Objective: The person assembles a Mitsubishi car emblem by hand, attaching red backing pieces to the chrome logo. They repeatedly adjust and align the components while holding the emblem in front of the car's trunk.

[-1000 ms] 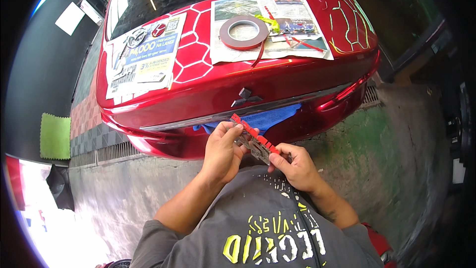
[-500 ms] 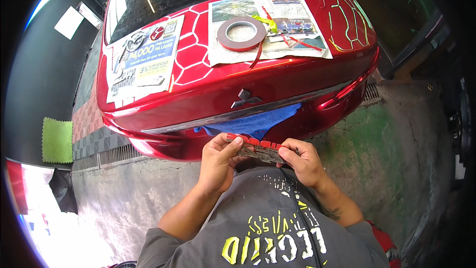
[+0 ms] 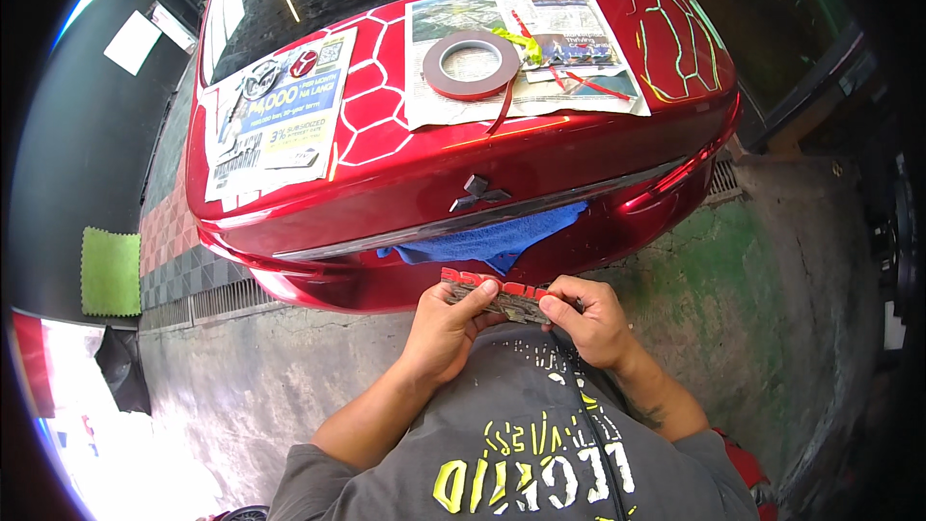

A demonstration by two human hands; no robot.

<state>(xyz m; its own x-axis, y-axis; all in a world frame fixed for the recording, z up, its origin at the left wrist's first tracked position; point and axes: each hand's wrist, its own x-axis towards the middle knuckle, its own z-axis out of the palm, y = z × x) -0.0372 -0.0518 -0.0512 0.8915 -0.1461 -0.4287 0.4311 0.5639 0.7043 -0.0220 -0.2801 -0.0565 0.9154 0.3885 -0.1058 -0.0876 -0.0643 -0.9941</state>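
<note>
Left hand [image 3: 446, 323] and right hand [image 3: 590, 321] each pinching one side of the red lettering strip [image 3: 517, 300], just behind the sedan's trunk lid [image 3: 386, 188]; red layer looks done, grimy underside probably isn't

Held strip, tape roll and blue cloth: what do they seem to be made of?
Held strip: probably plastic, smooth red on one part; the rough, matte gray-brown part could be foam or adhesive residue.
Tape roll: perhaps gray foam or film tape with red plastic liner, judging by the matte side and red outer edge.
Blue cloth: likely microfiber or terry, from its soft, matte, fuzzy surface.
</note>
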